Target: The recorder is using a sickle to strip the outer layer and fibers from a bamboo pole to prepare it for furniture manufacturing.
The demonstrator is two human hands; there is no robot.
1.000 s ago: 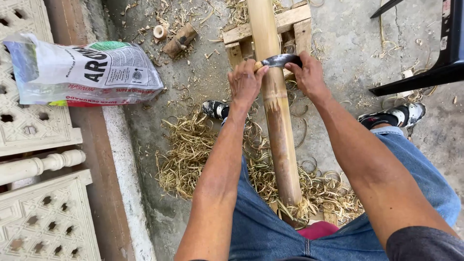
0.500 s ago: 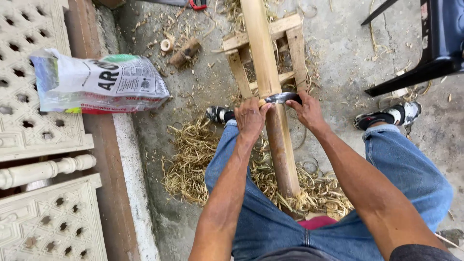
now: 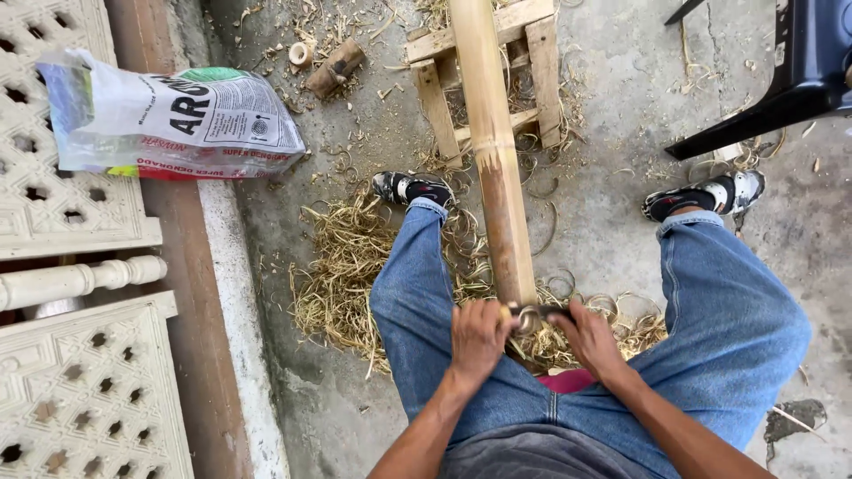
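— Where did the long pale-yellow bamboo pole (image 3: 497,177) lie?

— It ran straight down the middle of the view. Its far part rested on a small rough wooden stand (image 3: 484,53), and its near end came down between the knees of the seated person in blue jeans (image 3: 710,328).

— And the hands?

— Both were at that near end. The left hand (image 3: 479,341) was curled tightly round one end of a short dark metal scraping blade (image 3: 532,315) that lay across the pole, and the right hand (image 3: 590,341) was closed in the same way round the other end. The fingers of each were fully wrapped, with nothing else in them. The blade touched the pole just beyond the knuckles.

— What lay around?

— A heap of straw-coloured bamboo shavings (image 3: 346,266) covered the grey concrete floor (image 3: 603,133) beside and beneath the left leg, with curled strips near the stand. A black-and-white shoe (image 3: 413,188) stood on either side of the pole. To the left, a white printed plastic sack (image 3: 169,120) rested on white carved lattice panels (image 3: 53,195). A short cut piece of bamboo (image 3: 335,66) lay near the top, and part of a dark plastic chair (image 3: 790,80) showed at the upper right.
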